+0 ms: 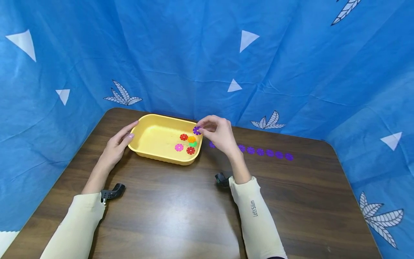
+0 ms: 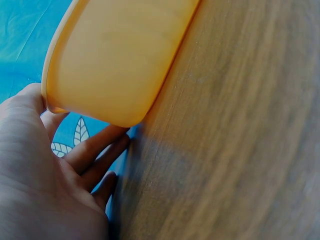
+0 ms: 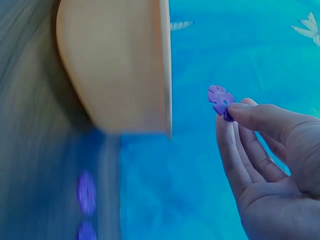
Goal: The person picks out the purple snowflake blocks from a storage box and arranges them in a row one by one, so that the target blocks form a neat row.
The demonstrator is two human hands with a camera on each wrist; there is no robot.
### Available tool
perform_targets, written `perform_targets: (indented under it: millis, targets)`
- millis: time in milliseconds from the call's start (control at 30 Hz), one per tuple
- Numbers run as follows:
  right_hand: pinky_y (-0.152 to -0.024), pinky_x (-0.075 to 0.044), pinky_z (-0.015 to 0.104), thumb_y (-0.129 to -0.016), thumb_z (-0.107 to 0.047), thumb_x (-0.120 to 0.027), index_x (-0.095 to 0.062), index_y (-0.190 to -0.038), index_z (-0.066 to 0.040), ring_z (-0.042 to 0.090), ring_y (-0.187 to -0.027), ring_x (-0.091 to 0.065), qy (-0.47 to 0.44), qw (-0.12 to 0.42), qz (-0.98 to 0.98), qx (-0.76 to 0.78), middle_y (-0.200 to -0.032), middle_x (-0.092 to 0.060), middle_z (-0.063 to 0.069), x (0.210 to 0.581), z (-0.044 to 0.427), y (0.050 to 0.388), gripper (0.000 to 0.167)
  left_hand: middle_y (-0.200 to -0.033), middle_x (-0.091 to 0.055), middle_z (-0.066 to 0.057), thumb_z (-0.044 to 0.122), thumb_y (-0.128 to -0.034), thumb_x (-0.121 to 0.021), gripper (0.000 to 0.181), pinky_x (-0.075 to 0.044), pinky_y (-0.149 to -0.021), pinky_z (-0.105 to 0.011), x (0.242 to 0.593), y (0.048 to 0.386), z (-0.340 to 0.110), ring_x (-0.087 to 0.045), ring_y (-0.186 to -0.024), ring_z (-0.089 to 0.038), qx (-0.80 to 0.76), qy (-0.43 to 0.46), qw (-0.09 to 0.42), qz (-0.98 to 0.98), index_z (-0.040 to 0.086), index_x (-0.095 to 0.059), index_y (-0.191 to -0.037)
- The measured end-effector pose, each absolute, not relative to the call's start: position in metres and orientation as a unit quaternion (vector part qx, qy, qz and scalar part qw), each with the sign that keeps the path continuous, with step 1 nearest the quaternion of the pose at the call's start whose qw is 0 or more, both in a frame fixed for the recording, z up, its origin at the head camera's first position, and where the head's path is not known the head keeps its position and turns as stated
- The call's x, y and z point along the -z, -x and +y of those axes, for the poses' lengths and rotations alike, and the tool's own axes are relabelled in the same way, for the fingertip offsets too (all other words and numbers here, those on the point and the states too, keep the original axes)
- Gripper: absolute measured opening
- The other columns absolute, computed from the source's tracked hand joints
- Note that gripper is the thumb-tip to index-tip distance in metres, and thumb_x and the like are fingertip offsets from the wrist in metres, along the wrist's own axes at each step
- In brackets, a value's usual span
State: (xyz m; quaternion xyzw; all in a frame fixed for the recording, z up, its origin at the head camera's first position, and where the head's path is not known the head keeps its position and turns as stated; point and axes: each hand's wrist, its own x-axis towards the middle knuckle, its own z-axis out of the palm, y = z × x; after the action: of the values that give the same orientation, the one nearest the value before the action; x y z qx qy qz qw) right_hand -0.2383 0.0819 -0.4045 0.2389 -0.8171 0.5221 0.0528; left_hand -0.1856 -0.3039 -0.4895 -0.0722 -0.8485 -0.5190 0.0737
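A yellow plastic basin (image 1: 155,157) stands near the table's far edge. At its left end my left hand (image 1: 117,144) holds it, thumb at the rim and fingers against the outer wall (image 2: 115,95). Between thumb and fingertips, my right hand (image 1: 220,133) pinches a purple snowflake disc (image 3: 221,101) above the basin's right rim. Inside the basin's right half lie red discs (image 1: 191,150), an orange disc (image 1: 192,139), a green disc (image 1: 193,144) and a pink disc (image 1: 179,147). The right wrist view shows the held disc tilted.
Several purple discs (image 1: 260,151) lie in a row on the brown wooden table (image 1: 174,205), to the right of the basin; my right hand hides part of this row. A blue curtain (image 1: 194,54) with white patterns hangs behind and beside the table.
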Motion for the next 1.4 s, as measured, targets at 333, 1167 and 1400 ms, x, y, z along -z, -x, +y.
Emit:
perform_targets:
  millis: [333,1167,1400]
  targets:
    - [-0.082,-0.063,0.025,-0.091,-0.004,-0.082,-0.080,-0.103,-0.008,0.022,-0.093,-0.078,-0.198,0.083,-0.824,-0.524,-0.102,-0.079,0.009,0.411,0.151,0.236,0.013,-0.168,-0.042,0.003,0.036,-0.1131,-0.049,0.048,-0.036,-0.102,0.000,0.493,0.186,-0.308,-0.042,-0.141,0.006,0.520,0.060,0.068,-0.850,0.032,-0.045,-0.161]
    - [-0.078,-0.057,0.010,-0.094,-0.011,-0.081,-0.080,-0.108,-0.007,0.021,-0.098,-0.077,-0.105,0.118,-0.883,-0.442,-0.105,-0.080,0.013,0.434,0.279,0.212,0.014,-0.167,-0.044,-0.006,0.028,-0.1134,-0.049,0.048,-0.038,-0.102,0.000,0.494,0.187,-0.306,-0.045,-0.135,0.011,0.514,0.080,0.089,-0.849,0.024,-0.046,-0.161]
    - [-0.076,-0.054,0.007,-0.094,-0.010,-0.081,-0.080,-0.108,-0.006,0.000,-0.092,-0.072,-0.063,0.147,-0.891,-0.426,-0.106,-0.079,0.017,0.435,0.315,0.202,0.015,-0.168,-0.043,-0.005,0.029,-0.1135,-0.049,0.048,-0.036,-0.103,0.000,0.493,0.188,-0.304,-0.043,-0.139,0.009,0.513,0.078,0.084,-0.851,0.025,-0.045,-0.162]
